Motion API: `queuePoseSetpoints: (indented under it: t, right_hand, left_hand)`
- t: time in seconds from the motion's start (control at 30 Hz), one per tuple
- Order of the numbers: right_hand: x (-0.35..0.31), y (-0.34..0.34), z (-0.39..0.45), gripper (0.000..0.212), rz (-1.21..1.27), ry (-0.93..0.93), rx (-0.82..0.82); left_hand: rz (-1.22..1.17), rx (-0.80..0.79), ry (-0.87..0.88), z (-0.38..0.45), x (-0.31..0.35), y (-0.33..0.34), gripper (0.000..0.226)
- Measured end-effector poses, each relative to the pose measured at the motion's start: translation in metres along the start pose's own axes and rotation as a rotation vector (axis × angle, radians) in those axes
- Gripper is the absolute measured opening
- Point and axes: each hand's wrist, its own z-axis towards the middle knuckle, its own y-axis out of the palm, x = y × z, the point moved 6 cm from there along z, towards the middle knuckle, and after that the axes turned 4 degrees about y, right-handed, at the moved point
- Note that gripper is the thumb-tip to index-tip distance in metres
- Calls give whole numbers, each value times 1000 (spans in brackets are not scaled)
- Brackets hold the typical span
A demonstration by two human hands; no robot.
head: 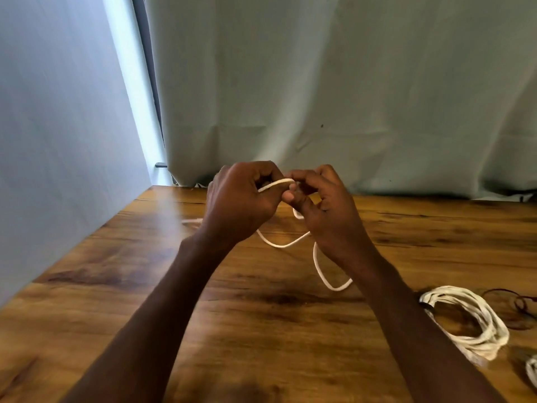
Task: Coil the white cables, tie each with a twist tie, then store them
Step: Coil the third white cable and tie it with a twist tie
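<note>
nearest the camera, the wooden table (261, 330) fills the lower view, and both forearms reach up from about 6 o'clock toward the centre. at about 4 o'clock a coiled white cable (476, 324) lies flat on the wood, several loops bunched together; just beyond it, at roughly 3 o'clock, thin dark reddish strands (520, 303) rest on the table, possibly twist ties, though they are too blurred to tell. at the right edge near 5 o'clock a scrap of another white cord (532, 370) shows.

farther in, a loose white cable (280, 245) trails in slack curves over the table beneath the hands, one loop bending out at about 4 o'clock from the right wrist and an end running off toward 9 o'clock.

above it, held off the table, the left hand (238, 205) has its fingers curled round a short span of this cable, and the right hand (328, 210) pinches the same span between thumb and curled fingers, the two hands almost touching.

behind the table hangs a pale green curtain (348, 82).
</note>
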Motion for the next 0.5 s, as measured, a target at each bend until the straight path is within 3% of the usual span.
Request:
queuePoseSetpoints:
  t: [0.17,0.3,0.4,0.47,0.5]
  right_hand:
    - [4,-19,-1,24,54,1,193]
    - [0,-26,-2,18,57,-69,376]
    - [3,-70,-2,16,100,-61,619]
    - [9,-88,3,18,-137,-60,596]
    - [13,-84,6,17,-240,-60,520]
  left_hand:
    - [174,-27,64,-2,-1,-1,36]
    - [344,-64,127,2,-20,-3,37]
    - [487,33,8,-1,-57,-22,40]
    - [403,119,-124,-5,-72,-30,52]
    - [249,159,-212,-7,-75,-28,58]
